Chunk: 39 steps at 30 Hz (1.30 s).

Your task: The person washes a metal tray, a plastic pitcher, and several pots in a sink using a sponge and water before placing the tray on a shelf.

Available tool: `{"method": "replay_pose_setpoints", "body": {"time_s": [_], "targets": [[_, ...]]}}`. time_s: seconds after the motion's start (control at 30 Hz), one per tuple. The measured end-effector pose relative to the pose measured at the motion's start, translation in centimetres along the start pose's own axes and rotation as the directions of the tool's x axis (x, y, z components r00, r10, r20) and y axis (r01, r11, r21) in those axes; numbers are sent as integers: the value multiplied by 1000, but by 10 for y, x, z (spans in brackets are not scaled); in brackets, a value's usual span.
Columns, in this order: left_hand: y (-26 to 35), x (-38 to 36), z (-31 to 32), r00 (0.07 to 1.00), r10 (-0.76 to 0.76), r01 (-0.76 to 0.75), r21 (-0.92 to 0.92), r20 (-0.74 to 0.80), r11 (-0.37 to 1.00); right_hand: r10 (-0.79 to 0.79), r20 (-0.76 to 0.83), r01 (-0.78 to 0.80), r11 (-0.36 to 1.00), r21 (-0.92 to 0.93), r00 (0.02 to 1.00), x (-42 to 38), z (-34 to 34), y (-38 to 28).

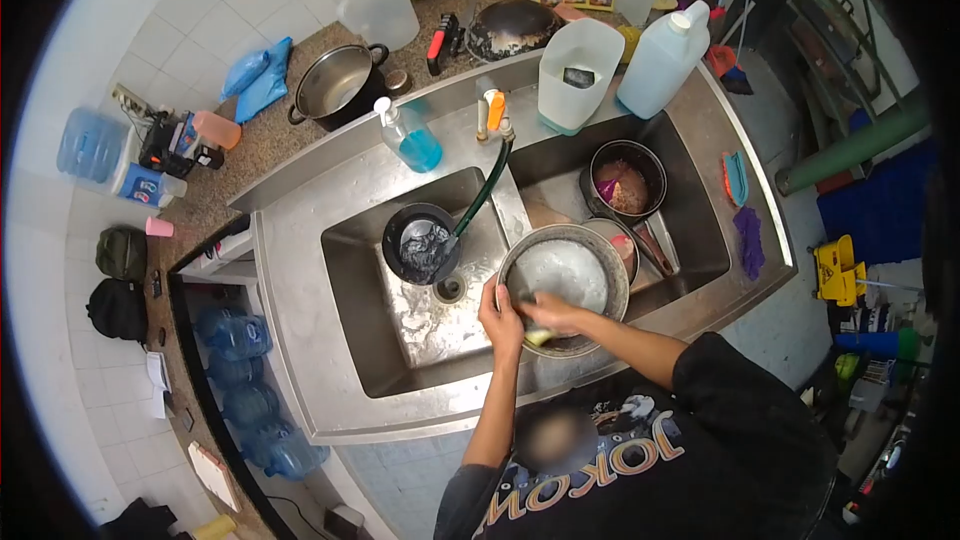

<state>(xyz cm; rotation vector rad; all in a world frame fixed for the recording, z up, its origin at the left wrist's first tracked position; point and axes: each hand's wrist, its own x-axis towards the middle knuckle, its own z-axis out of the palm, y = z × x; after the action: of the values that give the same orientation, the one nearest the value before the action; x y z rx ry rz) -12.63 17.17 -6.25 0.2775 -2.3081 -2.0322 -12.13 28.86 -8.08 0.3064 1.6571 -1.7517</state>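
My left hand is closed on the near left rim of a large round metal pot, tilted above the sink divider. My right hand reaches inside the pot, its fingers closed around a yellow-green sponge against the inner wall. The pot's inside looks pale and wet. In the left basin, a dark pot holds water, with a green hose running into it from the tap. A dark pot with brown residue stands in the right basin, near a partly hidden pan with a handle.
Behind the basins stand a blue soap bottle, a cut plastic jug and a large jug of bluish liquid. A brush and purple cloth lie on the right edge. Another pot sits on the counter.
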Motion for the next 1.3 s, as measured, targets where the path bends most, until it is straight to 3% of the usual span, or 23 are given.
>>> {"method": "replay_pose_setpoints", "body": {"time_s": [0.03,0.07,0.13,0.17,0.2,0.3,0.37,0.47,0.53,0.6,0.63,0.67,0.7,0.73,0.8,0.87,0.9,0.93,1.07,1.13,1.17,1.23,1.3], "targets": [[0,0,-1,999,-18,20,-50,30,999,299,-204,-197,892,407,932,-4,10,-14],[2,0,-2,999,-22,24,-43,26,999,302,-195,-203,890,409,933,0,10,-11],[4,-4,-2,999,-27,25,-72,-25,997,266,107,-285,838,466,958,8,10,3],[5,-6,-6,995,-98,97,-69,-5,993,-25,-280,28,1000,9,960,3,23,9],[10,-10,-6,983,-183,177,-133,-34,975,-17,-286,21,1000,14,958,0,26,14],[0,-11,-1,994,-97,91,-120,-47,989,-106,-209,85,990,-108,972,-11,25,24],[-2,-10,6,985,22,-28,-34,-173,999,-171,-137,142,970,-195,976,-12,23,24],[-7,-12,8,992,-94,73,-215,-88,974,-142,-64,134,984,-116,988,-17,30,-6],[-8,-17,7,988,-147,132,-255,-43,958,140,-202,-104,978,179,969,-11,38,-20],[-8,-18,4,981,-193,185,-299,4,936,167,-301,-112,975,193,939,-5,42,-20],[-6,-17,3,980,-195,175,-303,-38,937,-103,-253,61,984,-169,962,12,36,19],[-6,-17,2,976,-201,168,-308,-79,936,-335,-113,239,836,-495,936,18,26,43],[-9,-15,-6,985,-143,128,-149,-95,981,-241,65,231,768,-597,968,-3,15,35],[-13,-17,-5,984,-149,133,-151,-99,980,-234,69,228,768,-599,970,-13,6,27],[-5,-17,1,969,-111,79,-151,-219,985,-94,240,247,603,-759,966,-19,-8,14],[-4,-25,10,974,-106,81,-128,-202,989,-192,163,249,632,-734,968,-6,6,8],[-15,-38,19,945,-151,115,-138,-288,984,-207,-56,159,874,-459,977,0,21,-6],[-22,-54,24,907,-195,150,-146,-374,978,-136,-257,115,989,-97,957,5,33,-15],[-20,-97,22,950,-128,104,-98,-286,990,-169,-369,236,961,143,914,43,41,-12],[-29,-78,-4,950,-209,188,-110,-231,976,-190,-73,168,957,-234,979,20,22,-15],[-5,-52,-13,942,-204,216,18,-265,976,-78,59,97,888,-449,995,10,11,-19],[-5,8,-33,992,38,-32,51,-119,998,-135,165,202,831,-519,977,9,1,12],[8,49,-45,999,-3,2,24,50,1000,-272,234,357,773,-524,933,-3,5,9]]}}
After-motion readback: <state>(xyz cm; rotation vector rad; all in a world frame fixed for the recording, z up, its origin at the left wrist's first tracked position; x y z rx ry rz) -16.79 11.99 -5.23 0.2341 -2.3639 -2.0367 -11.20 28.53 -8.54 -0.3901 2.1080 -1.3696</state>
